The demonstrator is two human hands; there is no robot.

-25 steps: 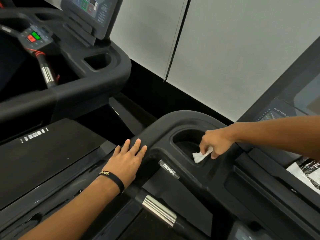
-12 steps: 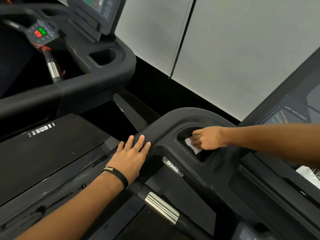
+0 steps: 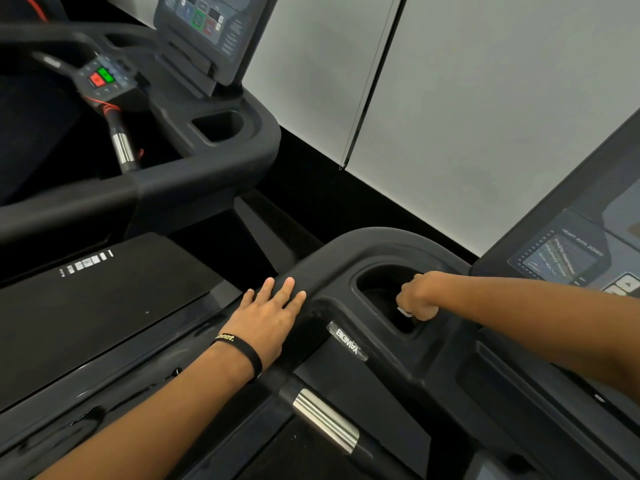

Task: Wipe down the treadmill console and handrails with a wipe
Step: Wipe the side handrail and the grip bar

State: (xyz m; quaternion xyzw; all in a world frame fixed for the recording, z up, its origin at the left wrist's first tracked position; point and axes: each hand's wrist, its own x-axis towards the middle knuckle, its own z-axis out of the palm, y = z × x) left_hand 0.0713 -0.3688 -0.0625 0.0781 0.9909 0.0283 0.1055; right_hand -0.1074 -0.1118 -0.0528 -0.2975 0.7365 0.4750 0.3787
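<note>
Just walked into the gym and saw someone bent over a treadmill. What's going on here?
A person is cleaning a treadmill. Their right hand is down in the cup holder of the console, gripping a white wipe that only peeks out under the fingers. Their left hand, with a black wristband, rests flat on the handrail beside it. A second treadmill stands to the left, untouched.

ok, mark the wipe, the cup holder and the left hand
wipe [image 3: 404,311]: head view, white edge showing under the fist.
cup holder [image 3: 372,271]: head view, far rim.
left hand [image 3: 265,322]: head view, back of hand.
</note>
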